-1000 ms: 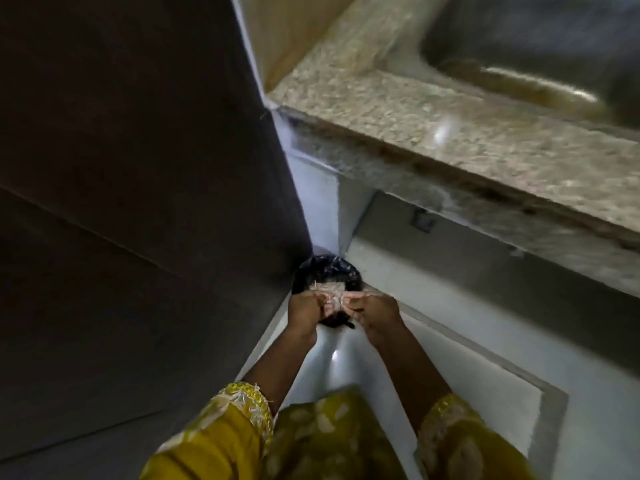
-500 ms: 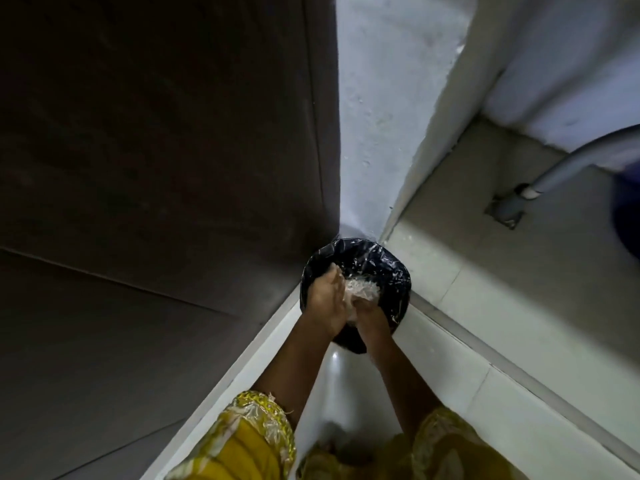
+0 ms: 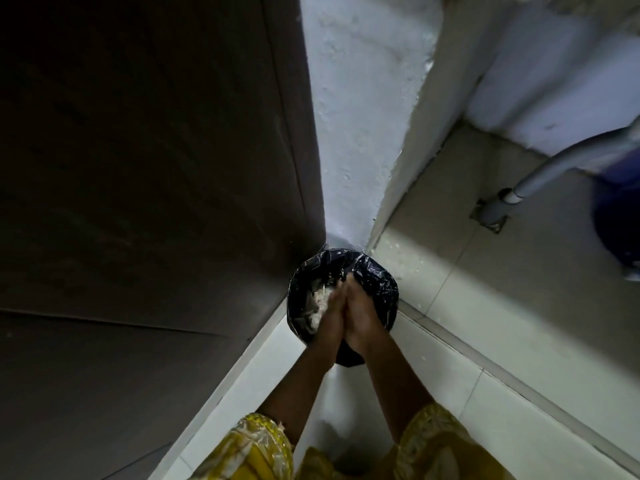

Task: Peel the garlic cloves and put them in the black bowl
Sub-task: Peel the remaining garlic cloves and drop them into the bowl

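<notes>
A bin lined with a black plastic bag stands on the floor in a corner. Pale garlic peels lie inside it on the left. My left hand and my right hand are pressed palm to palm over the bin, fingers straight and pointing away from me. Neither hand visibly holds anything. No garlic cloves and no black bowl are in view.
A dark brown cabinet side rises on the left. A white wall corner stands behind the bin. A grey pipe runs to a floor drain at the right, beside a dark blue container. Pale floor tiles surround the bin.
The view dropped from the counter and sink to the floor corner. My hands went from pinching peels over the bin to lying flat against each other, and peels now lie in the bag.
</notes>
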